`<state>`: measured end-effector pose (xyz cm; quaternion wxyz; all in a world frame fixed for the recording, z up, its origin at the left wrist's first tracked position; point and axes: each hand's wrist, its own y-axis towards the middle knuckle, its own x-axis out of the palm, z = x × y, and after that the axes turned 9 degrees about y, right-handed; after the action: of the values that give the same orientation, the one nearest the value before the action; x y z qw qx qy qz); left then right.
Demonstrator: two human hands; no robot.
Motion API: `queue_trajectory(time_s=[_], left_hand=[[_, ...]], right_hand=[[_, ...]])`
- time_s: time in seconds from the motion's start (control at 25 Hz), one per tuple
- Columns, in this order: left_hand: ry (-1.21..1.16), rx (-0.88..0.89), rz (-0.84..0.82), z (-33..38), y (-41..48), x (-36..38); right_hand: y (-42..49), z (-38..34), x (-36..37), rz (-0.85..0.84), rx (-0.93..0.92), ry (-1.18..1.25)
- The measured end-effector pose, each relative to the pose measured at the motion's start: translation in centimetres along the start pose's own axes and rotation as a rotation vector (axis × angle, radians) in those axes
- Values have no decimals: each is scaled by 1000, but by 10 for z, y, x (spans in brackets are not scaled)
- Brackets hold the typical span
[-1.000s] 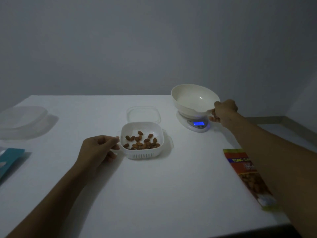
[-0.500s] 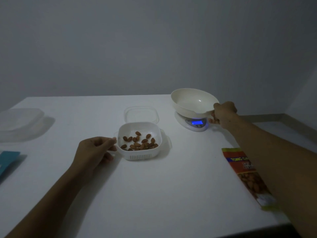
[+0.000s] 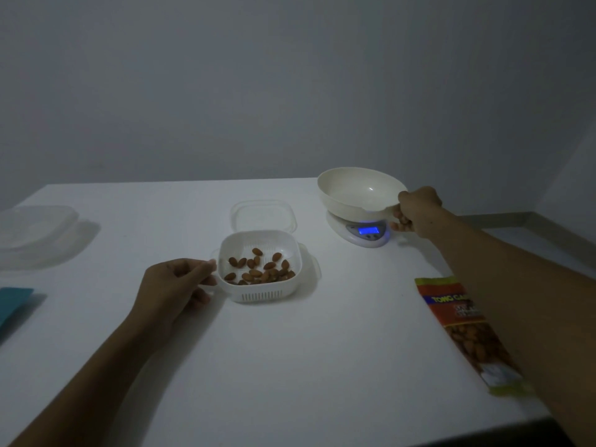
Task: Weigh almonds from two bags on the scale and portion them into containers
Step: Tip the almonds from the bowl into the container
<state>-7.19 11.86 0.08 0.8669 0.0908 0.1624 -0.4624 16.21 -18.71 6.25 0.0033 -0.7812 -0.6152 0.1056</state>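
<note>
Head view: the left hand (image 3: 175,287) pinches the rim of the white slotted container (image 3: 259,266) holding loose almonds (image 3: 258,271), the right hand (image 3: 416,210) grips the empty scale bowl (image 3: 358,192) on the lit scale (image 3: 362,233) — beside an almond bag (image 3: 464,330) reading "TONG".

Both arms reach forward — left hand (image 3: 175,287) loosely curled, right hand (image 3: 416,209) apparently pinching (fingertips hidden).

The plain white table (image 3: 290,366) carries a white square slotted container (image 3: 260,269) (almonds inside); behind it a clear plastic lid (image 3: 263,215), right-behind a white digital scale (image 3: 361,232), right an orange almond bag (image 3: 467,330), far left a teal packet (image 3: 13,304) and a clear lidded container (image 3: 32,233).
</note>
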Motion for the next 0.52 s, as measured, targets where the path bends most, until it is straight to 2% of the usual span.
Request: queue_trajectory(time_s=[0.36,0.44,0.52], left_hand=[[-12,-8,6,-2,0,0],[-9,-8,4,-2,1,0],[-16,-13,5,-1,1,0]], right_hand=[[-10,-5,-1,33,1,-40],[-18,-10,-1,99,-24,-92],[-30,-17,4,245,-186,-279]])
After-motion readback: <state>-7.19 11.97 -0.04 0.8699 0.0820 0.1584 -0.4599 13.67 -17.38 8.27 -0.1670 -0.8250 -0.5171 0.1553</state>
